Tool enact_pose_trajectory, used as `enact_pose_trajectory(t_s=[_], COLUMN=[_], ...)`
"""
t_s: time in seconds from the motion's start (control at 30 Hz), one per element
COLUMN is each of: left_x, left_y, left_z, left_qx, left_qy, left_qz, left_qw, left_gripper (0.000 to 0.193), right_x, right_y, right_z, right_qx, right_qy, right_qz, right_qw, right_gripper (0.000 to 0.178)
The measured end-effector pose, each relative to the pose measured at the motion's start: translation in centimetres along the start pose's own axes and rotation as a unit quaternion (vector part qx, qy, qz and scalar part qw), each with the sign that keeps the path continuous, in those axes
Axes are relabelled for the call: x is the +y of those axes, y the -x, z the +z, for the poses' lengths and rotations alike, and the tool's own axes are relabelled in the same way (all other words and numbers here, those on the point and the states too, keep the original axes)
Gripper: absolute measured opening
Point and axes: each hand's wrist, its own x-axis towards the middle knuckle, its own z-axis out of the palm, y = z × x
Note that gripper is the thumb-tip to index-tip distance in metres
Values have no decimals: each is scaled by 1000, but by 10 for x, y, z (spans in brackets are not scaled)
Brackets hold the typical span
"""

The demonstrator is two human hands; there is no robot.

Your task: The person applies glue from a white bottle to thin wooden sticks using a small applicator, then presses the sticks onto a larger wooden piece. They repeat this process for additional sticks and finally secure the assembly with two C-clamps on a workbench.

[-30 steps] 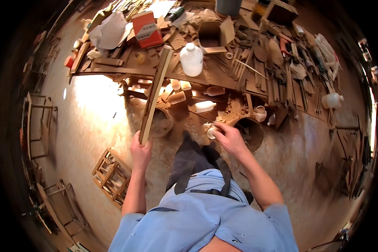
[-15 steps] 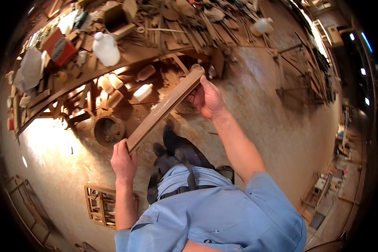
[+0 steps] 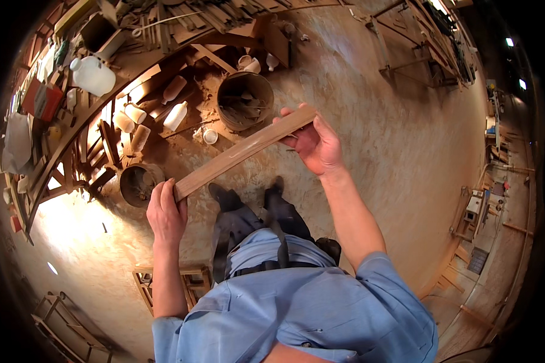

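Note:
A flat brown wooden board (image 3: 242, 156) is held up in front of my body, slanting from lower left to upper right. My left hand (image 3: 166, 213) grips its lower left end, fingers closed round the edge. Around its far right end my right hand (image 3: 316, 145) is wrapped, thumb on one side and fingers behind, partly hidden by the wood. A pale mark shows on the broad face of the board. Beneath it lie the floor and my dark shoes.
At the far left stands a workbench (image 3: 144, 74) heaped with wood scraps, a white jug (image 3: 93, 75) and a red box (image 3: 42, 100). Two round bins (image 3: 266, 109) (image 3: 131, 202) with scraps stand by it. Wooden frames (image 3: 197, 279) lie low on the left, and a rack (image 3: 399, 71) stands far right.
The board has turned to a flatter slant, showing more of its broad face. My right hand has moved down and slightly right. The view has shifted, and my feet are further apart.

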Motion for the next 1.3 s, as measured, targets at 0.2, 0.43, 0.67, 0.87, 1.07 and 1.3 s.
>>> enact_pose_trajectory(t_s=[0.2, 0.43, 0.67, 0.87, 1.07, 1.3], left_x=[72, 209, 359, 448, 545, 668], left_y=[-10, -29, -84, -137, -179, -207], left_z=[44, 108, 166, 213, 263, 339], left_qx=[-1, -41, -210, -321, -243, -210], left_qy=[-22, -45, 181, 212, 110, 115], left_qz=[37, 70, 66, 109, 332, 442], left_qw=[999, 996, 958, 917, 905, 864], left_gripper=[52, 55, 51, 44, 60, 64], right_x=[-56, -148, -253, -313, -343, -381], right_y=[52, 133, 217, 282, 320, 300], right_z=[-70, -182, -282, -332, -369, -420], right_qx=[-16, 32, 215, 284, 393, 447], right_qy=[-54, -58, -20, -45, -66, -89], right_qz=[-33, -76, -128, -188, -209, -243], right_qw=[998, 995, 968, 939, 893, 856], right_gripper=[37, 37, 37, 40, 46, 46])
